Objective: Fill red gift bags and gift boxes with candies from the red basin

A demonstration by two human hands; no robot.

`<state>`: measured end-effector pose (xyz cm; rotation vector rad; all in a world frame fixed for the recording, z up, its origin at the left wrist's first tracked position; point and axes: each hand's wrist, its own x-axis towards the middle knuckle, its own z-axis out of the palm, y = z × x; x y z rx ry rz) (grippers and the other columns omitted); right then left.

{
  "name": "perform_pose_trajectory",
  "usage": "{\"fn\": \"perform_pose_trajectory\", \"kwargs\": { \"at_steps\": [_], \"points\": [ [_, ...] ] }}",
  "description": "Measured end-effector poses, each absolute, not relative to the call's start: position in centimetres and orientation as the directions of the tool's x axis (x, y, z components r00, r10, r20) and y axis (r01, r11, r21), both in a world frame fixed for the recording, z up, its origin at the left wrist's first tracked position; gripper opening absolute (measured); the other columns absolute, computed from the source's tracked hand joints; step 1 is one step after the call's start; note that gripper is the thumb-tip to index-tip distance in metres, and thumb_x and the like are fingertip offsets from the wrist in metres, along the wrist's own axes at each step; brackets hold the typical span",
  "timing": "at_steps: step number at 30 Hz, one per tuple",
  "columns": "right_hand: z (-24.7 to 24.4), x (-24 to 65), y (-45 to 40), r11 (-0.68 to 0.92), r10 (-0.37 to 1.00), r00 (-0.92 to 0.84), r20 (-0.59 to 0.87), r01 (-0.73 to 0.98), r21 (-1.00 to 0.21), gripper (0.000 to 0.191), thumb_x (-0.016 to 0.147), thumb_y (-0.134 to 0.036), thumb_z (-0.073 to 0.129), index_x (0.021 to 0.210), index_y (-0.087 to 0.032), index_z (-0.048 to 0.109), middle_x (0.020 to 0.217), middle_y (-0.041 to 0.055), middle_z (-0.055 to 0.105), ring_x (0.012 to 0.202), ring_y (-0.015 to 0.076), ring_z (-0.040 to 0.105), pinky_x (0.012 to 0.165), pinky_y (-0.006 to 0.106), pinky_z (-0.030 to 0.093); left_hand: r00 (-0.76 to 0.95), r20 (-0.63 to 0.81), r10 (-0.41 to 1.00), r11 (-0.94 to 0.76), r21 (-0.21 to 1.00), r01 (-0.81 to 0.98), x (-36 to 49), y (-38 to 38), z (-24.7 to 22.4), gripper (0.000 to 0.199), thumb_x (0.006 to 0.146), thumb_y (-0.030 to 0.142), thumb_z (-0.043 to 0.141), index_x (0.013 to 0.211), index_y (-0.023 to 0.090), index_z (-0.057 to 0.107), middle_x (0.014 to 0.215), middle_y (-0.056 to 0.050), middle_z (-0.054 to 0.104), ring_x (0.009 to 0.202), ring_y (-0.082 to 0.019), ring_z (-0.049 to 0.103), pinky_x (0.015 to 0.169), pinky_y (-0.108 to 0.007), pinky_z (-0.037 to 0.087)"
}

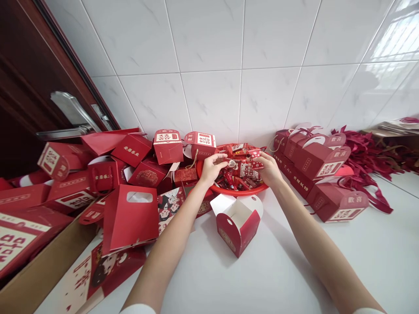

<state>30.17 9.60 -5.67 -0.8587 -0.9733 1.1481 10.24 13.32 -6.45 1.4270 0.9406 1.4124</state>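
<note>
A red basin (240, 192) full of wrapped candies (240, 168) stands against the tiled wall. My right hand (269, 169), over its right side, pinches a red candy packet with white dots (256, 161). At the left rim is my left hand (213, 168), fingers and thumb apart and nothing visibly held, close to a red packet with a white round label (233, 164). In front of the basin, between my forearms, stands an open red gift box (240, 231). Its flaps are up, and its white inside shows no contents.
Many red gift boxes (131, 148) and bags (131, 218) crowd the left, partly in a cardboard carton (49, 266). Closed red boxes (337, 198) are stacked at right, beside dark red ribbons (363, 152). A door handle (70, 117) is at far left.
</note>
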Motion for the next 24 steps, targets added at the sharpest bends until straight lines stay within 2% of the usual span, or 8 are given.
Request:
{"fn": "perform_pose_trajectory", "kwargs": {
  "at_steps": [7, 11, 15, 20, 24],
  "points": [
    [-5.78, 30.05, 9.67, 0.217, 0.976, 0.107, 0.192, -0.337, -0.916, 0.017, 0.058, -0.031, 0.077, 0.07, -0.022, 0.07, 0.077, 0.0008, 0.073, 0.066, 0.0165, 0.062, 0.057, 0.028, 0.046, 0.07, 0.376, 0.924, -0.375, 0.927, -0.028, 10.23, 13.67, -6.87, 0.027, 0.066, 0.018, 0.073, 0.093, 0.016, 0.074, 0.103, -0.007, 0.075, 0.093, -0.02, 0.067, 0.087, -0.035, 0.055],
    [-5.73, 29.94, 9.37, 0.203, 0.977, 0.013, 0.212, -0.343, -0.917, 0.025, 0.061, -0.038, 0.083, 0.077, -0.022, 0.073, 0.08, 0.0023, 0.075, 0.078, 0.0206, 0.068, 0.072, 0.033, 0.053, 0.095, 0.412, 0.906, -0.416, 0.909, 0.026, 10.36, 13.67, -6.8, 0.027, 0.068, 0.017, 0.073, 0.095, 0.017, 0.074, 0.102, -0.006, 0.075, 0.09, -0.019, 0.068, 0.087, -0.035, 0.056],
    [-5.69, 29.9, 9.14, 0.192, 0.965, -0.12, 0.232, -0.28, -0.941, 0.03, 0.062, -0.04, 0.087, 0.083, -0.023, 0.075, 0.084, 0.0013, 0.075, 0.084, 0.0206, 0.069, 0.081, 0.033, 0.052, 0.153, 0.464, 0.873, -0.48, 0.873, 0.09, 10.72, 13.55, -6.53, 0.024, 0.07, 0.017, 0.075, 0.094, 0.017, 0.075, 0.101, -0.006, 0.076, 0.091, -0.02, 0.069, 0.089, -0.035, 0.055],
    [-5.49, 29.73, 8.95, 0.201, 0.927, -0.282, 0.248, -0.184, -0.962, 0.029, 0.064, -0.04, 0.087, 0.08, -0.021, 0.075, 0.079, 0.0, 0.073, 0.078, 0.0183, 0.066, 0.078, 0.032, 0.051, 0.208, 0.478, 0.853, -0.503, 0.859, 0.091, 11.03, 13.43, -6.39, 0.021, 0.071, 0.017, 0.074, 0.092, 0.016, 0.075, 0.093, -0.006, 0.076, 0.085, -0.02, 0.07, 0.085, -0.034, 0.057],
    [-5.45, 29.59, 8.94, 0.198, 0.925, -0.292, 0.245, -0.181, -0.963, 0.027, 0.064, -0.04, 0.087, 0.071, -0.02, 0.071, 0.07, -0.0024, 0.068, 0.069, 0.0155, 0.063, 0.073, 0.031, 0.051, 0.23, 0.47, 0.852, -0.5, 0.861, 0.096, 11.07, 13.35, -6.36, 0.02, 0.07, 0.017, 0.073, 0.09, 0.016, 0.075, 0.09, -0.006, 0.076, 0.083, -0.02, 0.07, 0.082, -0.033, 0.057]
  ]
}}
